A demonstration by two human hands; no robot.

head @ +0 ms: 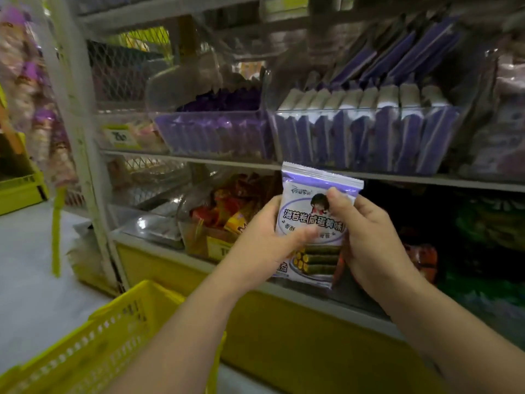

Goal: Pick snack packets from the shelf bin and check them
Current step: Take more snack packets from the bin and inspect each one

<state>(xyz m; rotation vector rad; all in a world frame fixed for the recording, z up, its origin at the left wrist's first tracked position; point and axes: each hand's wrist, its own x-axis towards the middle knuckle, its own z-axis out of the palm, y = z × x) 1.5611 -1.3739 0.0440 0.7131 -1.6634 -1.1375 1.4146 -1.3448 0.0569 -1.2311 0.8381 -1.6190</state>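
One packet (308,216) is already out of the bin (366,143) and is being held up at centre frame, its printed front facing the camera. The picking of this one is done, and the checking looks to be under way. The left hand (270,240) is gripping the packet's left edge, with its thumb lying across the lower front. The right hand (372,237) is gripping the right edge, with its thumb pressing near the top. The packet is standing upright between the two hands, just below the shelf (227,162) that is carrying the bin. Many similar packets are standing in rows in the bin at upper right, so most of the task is probably left to do. A yellow basket (99,336) is sitting at lower left, well apart from the packet.
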